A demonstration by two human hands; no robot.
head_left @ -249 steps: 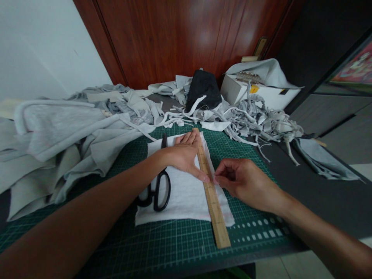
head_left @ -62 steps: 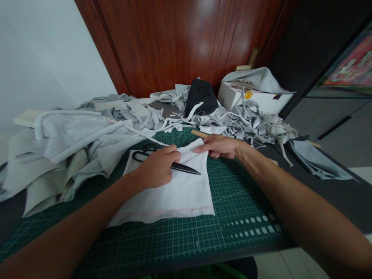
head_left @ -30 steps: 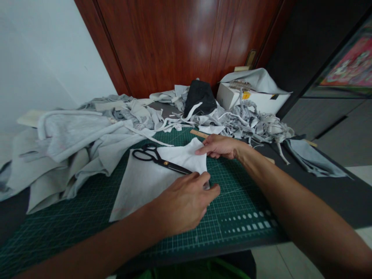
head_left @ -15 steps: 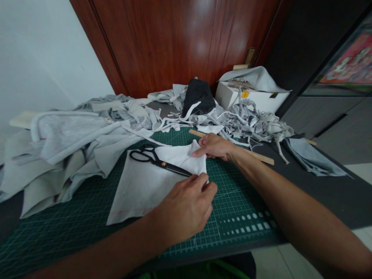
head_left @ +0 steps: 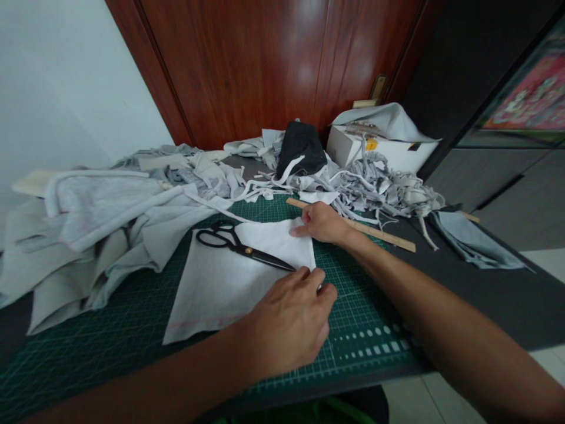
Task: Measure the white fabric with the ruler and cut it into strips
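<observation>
Spread over a dark table (head_left: 463,294) with green cutting mat (head_left: 359,288), white cloth (head_left: 229,282) at left hand (head_left: 293,318) and right hand (head_left: 324,222), wooden ruler (head_left: 384,236) just beyond, heaped fabric (head_left: 115,203) leftward of both, scraps (head_left: 375,185) farther beyond, folded grey cloth (head_left: 474,238) rightward.

No txt/nos. legible. Gridded mat (head_left: 348,282), R of L-hand fingers (head_left: 327,292): white dots (head_left: 378,331), squares (head_left: 386,347). Ruler (head_left: 388,237) behind R-hand fingers (head_left: 300,231): marks too sm. Box label (head_left: 371,144), farther back: unreadable.

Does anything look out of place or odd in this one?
Nothing looks spilled or damaged. Mildly odd: the black scissors lie loose on the white cloth, pointing toward the left hand, and grey strips sit in a messy tangle beside the cutting mat.
</observation>
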